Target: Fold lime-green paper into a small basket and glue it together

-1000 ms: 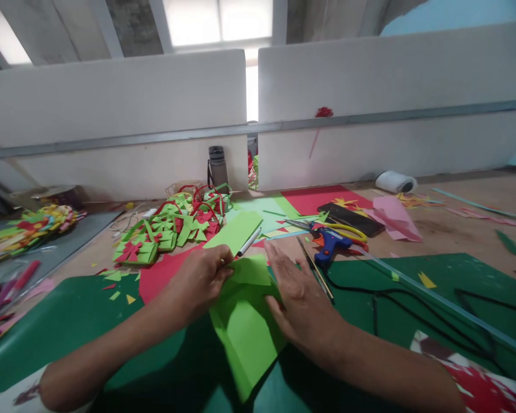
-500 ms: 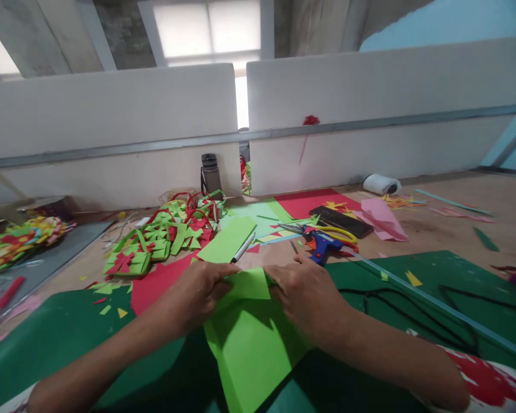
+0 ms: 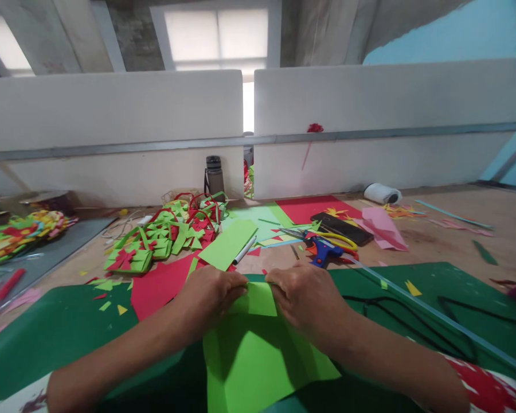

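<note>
A bright green sheet of paper (image 3: 253, 367) is held up in front of me, its upper edge folded over into a flap. My left hand (image 3: 212, 295) pinches the left end of that folded edge between thumb and fingers. At the right end, my right hand (image 3: 305, 298) grips the same fold, fingers curled. The lower part of the sheet spreads toward me over the green mat (image 3: 163, 367), with creases along its sides. Just beyond my hands lie a white marker (image 3: 244, 250) and a flat green paper strip (image 3: 229, 244).
Small green and red paper baskets (image 3: 155, 241) are heaped at the left. A blue glue gun (image 3: 325, 250), scissors (image 3: 298, 234) and a dark phone (image 3: 343, 228) lie right of centre. A bottle (image 3: 214, 178) stands by the white partition (image 3: 112, 109). Red paper (image 3: 165, 284) lies left.
Both hands and the folded edge have come slightly lower and nearer to me. The sheet's lower right corner has swung outward to the right. The view has tilted a little.
</note>
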Available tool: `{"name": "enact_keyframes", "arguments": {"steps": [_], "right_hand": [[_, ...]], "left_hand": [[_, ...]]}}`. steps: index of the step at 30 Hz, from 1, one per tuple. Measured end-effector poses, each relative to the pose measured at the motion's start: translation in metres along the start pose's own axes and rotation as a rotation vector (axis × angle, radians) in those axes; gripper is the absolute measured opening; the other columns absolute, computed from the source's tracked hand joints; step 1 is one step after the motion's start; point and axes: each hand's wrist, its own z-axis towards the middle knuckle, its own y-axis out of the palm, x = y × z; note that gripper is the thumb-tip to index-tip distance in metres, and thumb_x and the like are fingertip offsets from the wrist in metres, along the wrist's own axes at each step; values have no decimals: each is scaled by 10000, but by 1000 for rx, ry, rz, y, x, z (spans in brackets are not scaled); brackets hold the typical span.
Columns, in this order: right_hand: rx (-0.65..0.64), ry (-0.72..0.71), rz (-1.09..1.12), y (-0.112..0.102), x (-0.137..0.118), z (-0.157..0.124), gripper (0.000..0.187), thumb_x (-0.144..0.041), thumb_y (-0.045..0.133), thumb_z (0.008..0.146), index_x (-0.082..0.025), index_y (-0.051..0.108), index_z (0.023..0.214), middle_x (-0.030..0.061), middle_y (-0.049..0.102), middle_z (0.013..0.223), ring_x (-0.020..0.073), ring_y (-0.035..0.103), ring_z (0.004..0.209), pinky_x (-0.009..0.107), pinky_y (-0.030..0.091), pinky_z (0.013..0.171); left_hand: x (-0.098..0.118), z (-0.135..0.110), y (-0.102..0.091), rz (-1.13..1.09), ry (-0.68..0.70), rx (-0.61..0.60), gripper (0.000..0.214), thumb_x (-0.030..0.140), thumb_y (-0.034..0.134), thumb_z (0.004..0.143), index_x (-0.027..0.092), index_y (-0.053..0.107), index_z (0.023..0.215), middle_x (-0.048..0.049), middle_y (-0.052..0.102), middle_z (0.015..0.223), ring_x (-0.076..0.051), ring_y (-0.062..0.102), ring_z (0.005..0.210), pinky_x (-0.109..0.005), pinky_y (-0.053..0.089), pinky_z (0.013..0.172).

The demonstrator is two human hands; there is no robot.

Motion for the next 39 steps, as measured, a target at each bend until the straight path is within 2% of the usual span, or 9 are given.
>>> {"name": "enact_keyframes", "arguments": {"steps": [6, 9, 13, 16, 21, 25, 30, 35, 39], "right_hand": [[74, -78, 34, 6, 0, -1, 220, -118, 454, 828, -173, 616, 691, 25, 629, 663, 137, 522, 610, 273, 270, 569], [53, -50, 15, 5, 0, -1, 205, -115, 459, 819, -164, 602, 679, 27, 626, 643, 134, 518, 581, 274, 243, 536], [1, -4, 21, -1, -1, -1, 195, -125, 460, 814, -165, 603, 688, 24, 631, 646, 123, 517, 569, 274, 222, 519], [-37, 9, 11, -4, -1, -1, 171, -129, 477, 799, -171, 605, 693, 14, 632, 648, 117, 513, 557, 275, 202, 507], [-68, -22, 2, -4, -1, -3, 154, -107, 493, 777, -175, 615, 713, 15, 625, 665, 112, 502, 546, 277, 184, 495], [-124, -41, 10, -3, 0, -4, 165, -77, 499, 764, -180, 614, 705, 15, 620, 641, 117, 502, 539, 274, 191, 494], [-117, -25, -16, -1, 3, -2, 146, -96, 498, 760, -177, 605, 703, 23, 624, 619, 132, 512, 525, 282, 183, 492], [-148, -15, -3, 2, 5, -1, 136, -69, 546, 688, -185, 616, 699, 8, 630, 618, 134, 536, 535, 267, 177, 482], [-196, -5, -3, 0, 5, 1, 174, -46, 541, 676, -199, 623, 675, 5, 654, 625, 142, 571, 568, 258, 191, 485]], "left_hand": [[2, 2, -1, 57, -7, -47, 264, 158, 456, 852, 144, 605, 634, -10, 562, 546, -99, 490, 507, -184, 282, 489], [0, 3, 2, 47, 38, -34, 236, 155, 459, 851, 149, 625, 684, -21, 596, 577, -105, 510, 522, -187, 295, 500], [-1, 3, 7, -7, 15, -11, 174, 226, 504, 851, 175, 666, 814, -43, 661, 673, -138, 572, 611, -196, 338, 545], [1, 3, 8, -5, 32, -17, 187, 201, 509, 839, 159, 648, 721, -30, 634, 623, -121, 545, 567, -192, 321, 522], [5, 4, 4, 14, 102, -44, 245, 169, 490, 822, 153, 575, 593, 25, 482, 486, -76, 404, 444, -188, 245, 455], [5, 6, 5, 19, 135, -63, 253, 180, 472, 824, 151, 558, 588, 21, 490, 502, -74, 398, 458, -193, 239, 460], [5, 9, 12, 39, 82, -39, 235, 141, 445, 813, 148, 560, 608, 18, 459, 484, -76, 368, 436, -202, 218, 441], [2, 10, 12, 42, 151, -60, 208, 174, 441, 842, 177, 608, 717, 25, 466, 522, -79, 353, 453, -198, 251, 460], [3, 10, 9, 62, 173, -91, 207, 180, 459, 834, 180, 583, 667, 38, 415, 495, -77, 292, 438, -202, 209, 438]]}}
